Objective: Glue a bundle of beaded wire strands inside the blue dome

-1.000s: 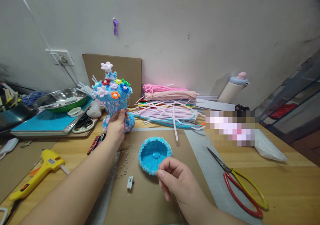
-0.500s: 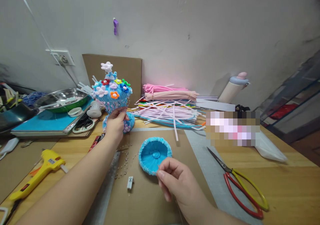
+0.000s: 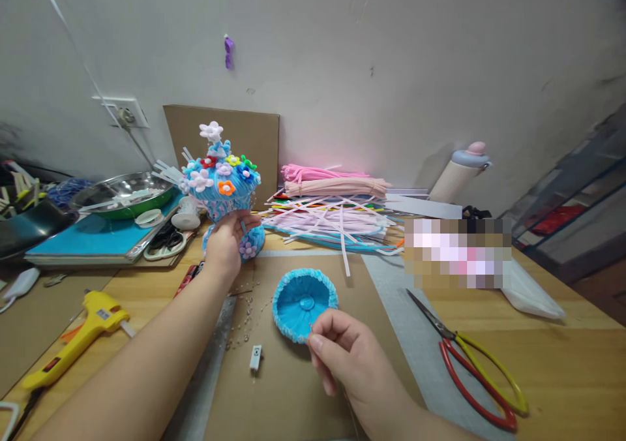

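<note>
On the wooden table point(image 3: 562, 356), a sheet of cardboard point(image 3: 283, 382) lay under both hands. Farther back, the left hand point(image 3: 225, 245) was closed around the flowered blue ornament point(image 3: 222, 186), upright. Nearer, the right hand point(image 3: 347, 356) pinched the blue woven cup point(image 3: 303, 301) by its rim.

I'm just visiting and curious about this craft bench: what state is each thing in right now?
Left hand: gripping the flower craft.
Flower craft: upright, held at its stem.
Right hand: fingers pinched at the blue cup's near rim.
Blue cup: lying on the cardboard, opening up.
Red scissors: lying flat, blades shut.
Glue gun: lying on its side, untouched.
Steel bowl: upright on the stack.
</note>
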Action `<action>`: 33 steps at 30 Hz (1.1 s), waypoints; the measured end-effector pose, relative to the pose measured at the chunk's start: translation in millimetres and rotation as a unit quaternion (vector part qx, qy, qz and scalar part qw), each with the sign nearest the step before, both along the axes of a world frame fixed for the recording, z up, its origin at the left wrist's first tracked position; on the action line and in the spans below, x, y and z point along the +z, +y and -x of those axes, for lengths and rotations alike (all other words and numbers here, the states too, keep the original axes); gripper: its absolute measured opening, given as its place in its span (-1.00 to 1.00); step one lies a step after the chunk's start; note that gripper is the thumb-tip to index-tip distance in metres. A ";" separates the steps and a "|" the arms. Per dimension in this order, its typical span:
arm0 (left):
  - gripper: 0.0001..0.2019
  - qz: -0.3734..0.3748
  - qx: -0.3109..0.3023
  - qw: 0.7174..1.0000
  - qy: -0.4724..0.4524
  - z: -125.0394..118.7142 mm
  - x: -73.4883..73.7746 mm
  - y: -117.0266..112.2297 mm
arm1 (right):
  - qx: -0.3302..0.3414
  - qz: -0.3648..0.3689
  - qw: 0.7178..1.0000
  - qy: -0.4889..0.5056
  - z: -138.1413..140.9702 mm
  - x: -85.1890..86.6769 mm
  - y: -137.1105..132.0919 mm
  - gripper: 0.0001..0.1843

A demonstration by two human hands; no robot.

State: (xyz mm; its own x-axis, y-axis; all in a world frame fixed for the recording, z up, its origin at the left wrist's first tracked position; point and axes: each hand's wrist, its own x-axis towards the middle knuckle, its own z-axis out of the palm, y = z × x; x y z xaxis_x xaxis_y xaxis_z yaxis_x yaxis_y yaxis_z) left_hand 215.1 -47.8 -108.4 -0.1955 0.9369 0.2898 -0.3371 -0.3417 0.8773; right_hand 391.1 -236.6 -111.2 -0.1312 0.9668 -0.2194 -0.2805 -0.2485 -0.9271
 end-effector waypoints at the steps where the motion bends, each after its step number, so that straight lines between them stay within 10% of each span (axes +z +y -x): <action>1: -0.80 -0.002 -0.001 1.000 -0.001 -0.1 0.3 -0.4 | 0.000 -0.003 1.000 0.002 -0.2 -1.2 0.0 -0.64; 33: -0.81 0.052 -0.012 0.995 0.082 7.7 -5.5 2.1 | 0.003 -0.009 1.000 0.001 -0.4 -5.2 -0.7 -0.62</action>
State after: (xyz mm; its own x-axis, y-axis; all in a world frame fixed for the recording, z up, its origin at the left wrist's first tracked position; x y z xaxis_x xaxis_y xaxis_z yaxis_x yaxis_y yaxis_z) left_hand 207.4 -45.7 -113.9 -0.1311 0.9672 0.2177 -0.1925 -0.2402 0.9514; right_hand 391.6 -237.4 -116.4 -0.1370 0.9699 -0.2013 -0.2816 -0.2330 -0.9308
